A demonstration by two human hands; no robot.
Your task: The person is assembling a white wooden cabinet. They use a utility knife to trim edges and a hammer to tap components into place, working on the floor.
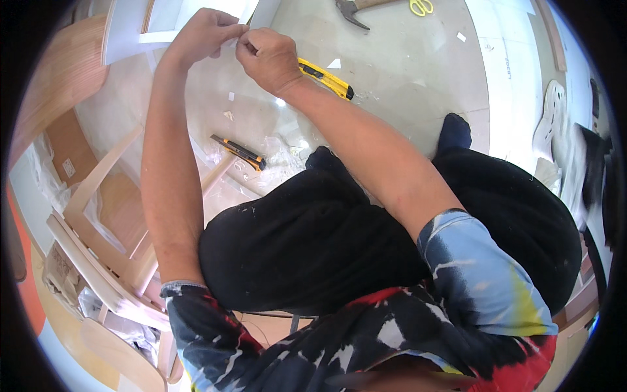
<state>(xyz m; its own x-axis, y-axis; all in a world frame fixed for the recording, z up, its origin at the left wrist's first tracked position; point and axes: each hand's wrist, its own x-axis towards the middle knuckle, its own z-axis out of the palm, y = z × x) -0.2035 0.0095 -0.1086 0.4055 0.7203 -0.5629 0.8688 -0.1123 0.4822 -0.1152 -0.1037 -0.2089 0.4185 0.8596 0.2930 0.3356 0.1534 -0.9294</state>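
Up at the far edge of the view, my left hand [206,36] and my right hand [269,60] meet fingertip to fingertip beside the edge of a white panel [265,14]. Both are closed in a pinch, and whatever sits between the fingers is too small and covered to make out. Just beyond my right wrist lies a yellow box cutter [330,80] on the floor. An orange and black box cutter [240,153] rests nearer to me, between my forearms.
A hammer [353,13] and yellow-handled scissors [421,7] lie at the far side. White boards [522,72] stretch along the right. Pale wooden chair parts [98,261] stand at left, near crumpled clear plastic [281,157]. Small white scraps [334,64] dot the tiled floor [405,72].
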